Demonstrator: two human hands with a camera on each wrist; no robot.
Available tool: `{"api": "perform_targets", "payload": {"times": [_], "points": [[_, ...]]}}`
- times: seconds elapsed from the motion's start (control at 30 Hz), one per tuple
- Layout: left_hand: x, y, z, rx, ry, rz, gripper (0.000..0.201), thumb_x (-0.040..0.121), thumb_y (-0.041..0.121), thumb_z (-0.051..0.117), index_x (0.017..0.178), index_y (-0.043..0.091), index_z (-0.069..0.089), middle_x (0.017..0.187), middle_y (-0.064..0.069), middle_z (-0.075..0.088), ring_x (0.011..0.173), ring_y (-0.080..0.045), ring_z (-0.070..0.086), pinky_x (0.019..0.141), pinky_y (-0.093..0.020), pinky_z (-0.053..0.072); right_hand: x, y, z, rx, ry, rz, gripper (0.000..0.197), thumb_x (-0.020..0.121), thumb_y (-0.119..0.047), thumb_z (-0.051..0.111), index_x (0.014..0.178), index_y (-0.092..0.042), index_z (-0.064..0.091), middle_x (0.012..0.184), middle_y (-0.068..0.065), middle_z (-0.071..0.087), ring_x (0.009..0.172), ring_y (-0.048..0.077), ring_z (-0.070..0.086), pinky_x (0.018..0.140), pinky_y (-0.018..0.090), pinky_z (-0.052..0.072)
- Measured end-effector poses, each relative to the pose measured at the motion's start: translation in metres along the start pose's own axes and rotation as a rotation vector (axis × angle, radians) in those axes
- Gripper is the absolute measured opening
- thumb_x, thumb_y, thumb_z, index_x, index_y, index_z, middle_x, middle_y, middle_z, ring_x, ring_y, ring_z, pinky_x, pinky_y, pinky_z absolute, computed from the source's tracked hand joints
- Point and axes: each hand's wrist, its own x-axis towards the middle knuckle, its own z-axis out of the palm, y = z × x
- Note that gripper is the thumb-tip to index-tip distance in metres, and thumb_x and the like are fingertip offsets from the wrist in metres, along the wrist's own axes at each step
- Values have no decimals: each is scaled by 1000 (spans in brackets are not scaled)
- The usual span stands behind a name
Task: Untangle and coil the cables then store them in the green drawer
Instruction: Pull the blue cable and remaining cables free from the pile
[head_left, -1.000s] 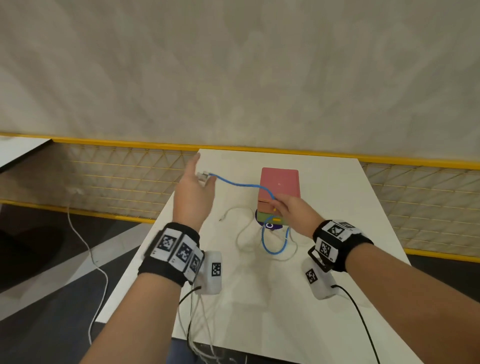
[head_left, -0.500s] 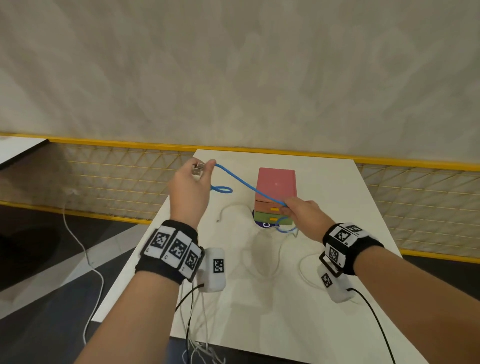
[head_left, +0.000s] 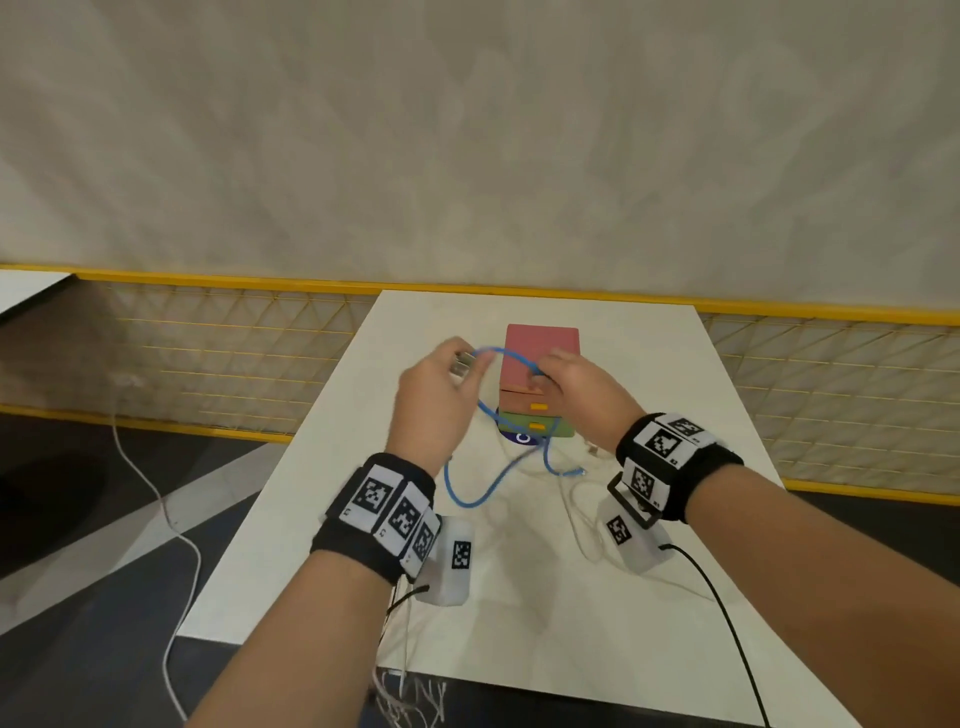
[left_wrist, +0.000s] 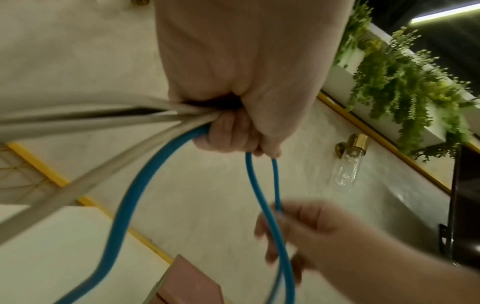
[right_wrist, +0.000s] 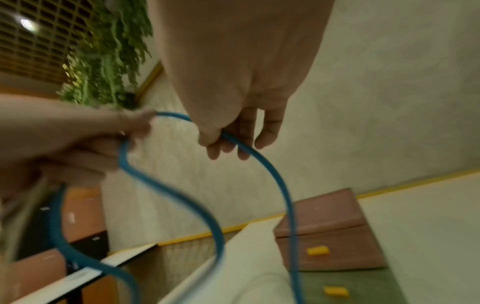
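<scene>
A blue cable (head_left: 470, 496) arcs between both hands above the table and droops in a loop onto it. My left hand (head_left: 441, 382) grips the blue cable (left_wrist: 124, 203) together with pale cable strands (left_wrist: 85, 123), a plug showing at its fingertips. My right hand (head_left: 563, 382) pinches the blue cable (right_wrist: 270, 176) a short span away, over the drawer unit. The small drawer unit has a pink top (head_left: 540, 353) and a green drawer (head_left: 553, 427) at the bottom with a yellow handle, closed. A white cable (head_left: 576, 514) lies loose on the table near my right wrist.
The white table (head_left: 519, 613) runs to a yellow-railed mesh fence (head_left: 234, 364) and a wall. A purple disc (head_left: 519, 439) lies in front of the drawer unit. A white cord (head_left: 171, 519) trails on the floor to the left. Sensor wires hang from both wrists.
Both hands have come together above the drawer unit, folding the blue cable into a loop. The right hand rose from the drawer front; more blue cable now hangs below.
</scene>
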Motion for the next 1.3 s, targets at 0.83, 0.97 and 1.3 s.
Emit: {"api": "perform_targets", "payload": {"times": [0.83,0.97,1.3], "points": [[-22,-18,-50,-46,5,-155,26,94,44,57,87,19,62,88,-5,70,69,-12,54,58,-17,39,-60,-39,-2,474,-423,72,6,95,-9,52,95,-15,50,89,15,72,67,16,71,67,31,60],[-39,-18,-52,25,-146,-147,29,93,45,60,85,18,66,72,8,59,63,-6,50,50,-8,35,-94,-47,35,478,-715,71,7,92,-12,56,94,-5,55,94,12,73,79,24,72,74,37,58],[-77,1,-70,-156,-595,-32,28,91,36,65,119,38,62,68,16,51,53,-1,45,58,-19,37,-91,-28,27,-342,-838,52,50,89,-6,48,137,-15,44,134,7,54,119,25,53,98,34,44]]}}
